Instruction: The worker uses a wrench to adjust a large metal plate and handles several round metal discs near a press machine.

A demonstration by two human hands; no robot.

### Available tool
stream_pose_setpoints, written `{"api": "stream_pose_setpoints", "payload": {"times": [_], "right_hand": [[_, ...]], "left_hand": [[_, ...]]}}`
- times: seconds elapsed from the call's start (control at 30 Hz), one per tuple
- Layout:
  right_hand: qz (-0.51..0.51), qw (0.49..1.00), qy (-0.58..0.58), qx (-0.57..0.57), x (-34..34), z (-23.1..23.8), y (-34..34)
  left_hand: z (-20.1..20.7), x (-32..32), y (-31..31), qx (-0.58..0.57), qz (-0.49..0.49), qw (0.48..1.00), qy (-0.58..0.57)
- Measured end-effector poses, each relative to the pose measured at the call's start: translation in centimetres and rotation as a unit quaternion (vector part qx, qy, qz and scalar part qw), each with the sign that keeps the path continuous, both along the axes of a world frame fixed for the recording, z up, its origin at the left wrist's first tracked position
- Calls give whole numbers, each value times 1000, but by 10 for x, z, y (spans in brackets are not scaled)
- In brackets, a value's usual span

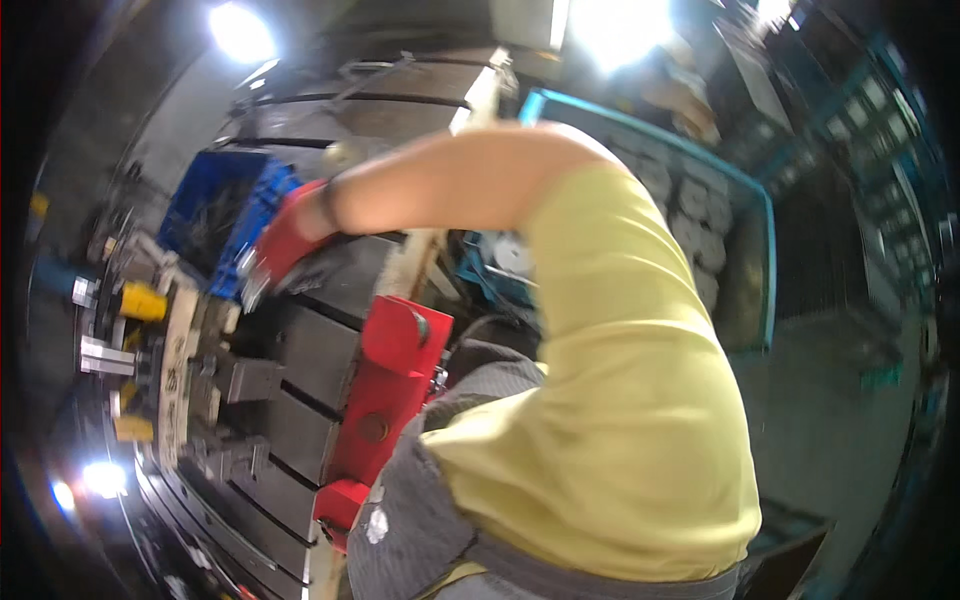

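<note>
Bordering left edge: bright-yellow block beside pale wooden beam.
Bin: blue rectangular plastic bin, upper left; right rim just beside the glove, contact unclear.
Right hand: red-gloved right hand; fingers blurred, cannot tell whether open or gripping; silver-grey blur at fingertips.
Room: grey slotted metal table spans from below hand to flat red metal bracket.
Right: teal-rimmed crate beyond the sleeve, holding round grey parts.

Red glove, blue bin, yellow shirt
</note>
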State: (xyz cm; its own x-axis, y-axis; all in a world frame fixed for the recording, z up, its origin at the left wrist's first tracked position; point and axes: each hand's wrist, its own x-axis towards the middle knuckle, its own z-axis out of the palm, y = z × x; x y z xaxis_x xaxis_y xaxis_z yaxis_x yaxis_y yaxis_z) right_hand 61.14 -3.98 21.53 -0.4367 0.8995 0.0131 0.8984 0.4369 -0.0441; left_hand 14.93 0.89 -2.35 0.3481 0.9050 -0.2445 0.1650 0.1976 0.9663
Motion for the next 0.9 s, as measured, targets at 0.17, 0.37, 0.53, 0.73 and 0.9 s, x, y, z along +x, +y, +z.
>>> {"api": "stream_pose_setpoints", "payload": {"times": [0.17,0.37,0.53,0.73,0.9], "right_hand": [[-124,978,125,-107,-69,27,-49],[-57,974,177,-134,-125,-19,-20],[-11,971,187,-149,-159,-8,-7],[56,982,152,-97,-178,49,25],[152,979,95,-102,-204,90,39]], "left_hand": [[22,-22,14,17,-80,991,109],[12,-70,-25,10,-48,985,165],[2,-91,-33,9,-27,983,179],[11,-83,24,81,18,985,153],[-11,-85,22,94,102,984,115]]}}
